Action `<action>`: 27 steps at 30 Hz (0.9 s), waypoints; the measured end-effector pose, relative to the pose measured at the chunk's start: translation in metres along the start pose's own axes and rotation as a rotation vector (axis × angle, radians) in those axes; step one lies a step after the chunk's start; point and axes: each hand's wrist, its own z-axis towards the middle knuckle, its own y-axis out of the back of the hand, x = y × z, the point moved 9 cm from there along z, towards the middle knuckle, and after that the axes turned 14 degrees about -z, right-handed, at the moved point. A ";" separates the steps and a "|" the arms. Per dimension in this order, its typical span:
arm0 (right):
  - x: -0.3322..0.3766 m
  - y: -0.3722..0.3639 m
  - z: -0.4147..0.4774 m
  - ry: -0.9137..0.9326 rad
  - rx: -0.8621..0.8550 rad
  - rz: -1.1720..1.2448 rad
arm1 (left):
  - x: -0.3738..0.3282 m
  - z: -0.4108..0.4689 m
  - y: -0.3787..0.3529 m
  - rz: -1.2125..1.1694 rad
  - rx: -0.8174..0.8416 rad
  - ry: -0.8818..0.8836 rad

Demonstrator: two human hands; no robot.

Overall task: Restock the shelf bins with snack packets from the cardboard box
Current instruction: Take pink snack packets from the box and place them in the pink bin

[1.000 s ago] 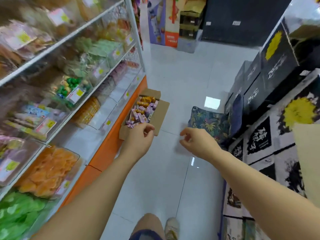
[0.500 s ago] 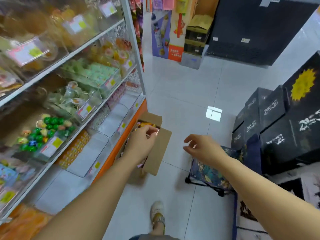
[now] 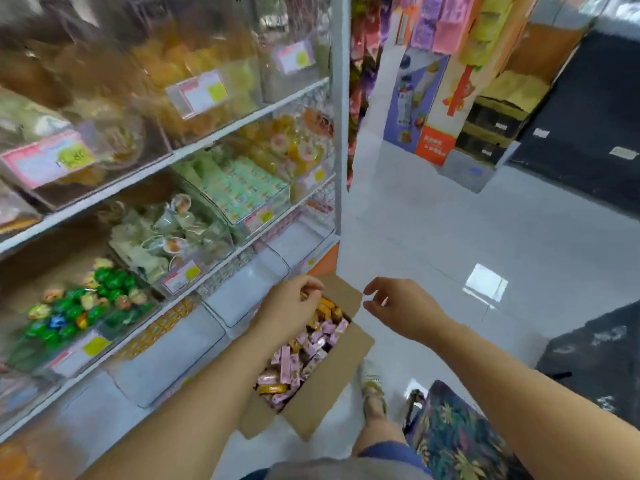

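left hand (image 3: 290,306) curled over cardboard box (image 3: 325,393), grip unclear; right hand (image 3: 403,308) loose, empty (labels (image 3: 204,93) blurred).

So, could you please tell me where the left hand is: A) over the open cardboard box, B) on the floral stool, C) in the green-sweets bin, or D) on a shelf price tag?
A: the left hand is over the far end of the open cardboard box, its fingers curled on an orange packet.
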 end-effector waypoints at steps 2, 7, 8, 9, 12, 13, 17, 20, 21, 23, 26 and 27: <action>0.006 0.002 0.041 0.092 0.058 -0.063 | 0.007 0.024 0.010 -0.036 -0.083 0.057; 0.034 -0.004 0.112 0.349 0.205 -0.235 | 0.024 0.052 0.024 -0.121 -0.259 0.179; 0.040 -0.008 0.120 0.398 0.228 -0.258 | 0.029 0.052 0.027 -0.135 -0.303 0.200; 0.047 -0.013 0.129 0.446 0.248 -0.286 | 0.035 0.051 0.031 -0.150 -0.350 0.218; 0.065 -0.034 0.150 0.578 0.268 -0.421 | 0.054 0.043 0.041 -0.191 -0.469 0.271; 0.070 -0.042 0.156 0.615 0.265 -0.463 | 0.064 0.038 0.045 -0.197 -0.501 0.291; 0.085 -0.077 0.167 0.697 0.284 -0.544 | 0.118 0.016 0.052 -0.187 -0.610 0.411; 0.086 -0.110 0.168 0.682 0.409 -0.492 | 0.157 0.004 0.040 -0.172 -0.650 0.470; 0.087 -0.123 0.171 0.691 0.429 -0.472 | 0.168 0.002 0.035 -0.158 -0.662 0.476; 0.089 -0.150 0.178 0.723 0.441 -0.475 | 0.195 0.002 0.022 -0.139 -0.653 0.503; 0.083 -0.199 0.199 0.738 0.477 -0.470 | 0.240 0.009 0.003 -0.149 -0.665 0.547; 0.081 -0.217 0.208 0.754 0.493 -0.477 | 0.255 0.013 -0.001 -0.144 -0.695 0.548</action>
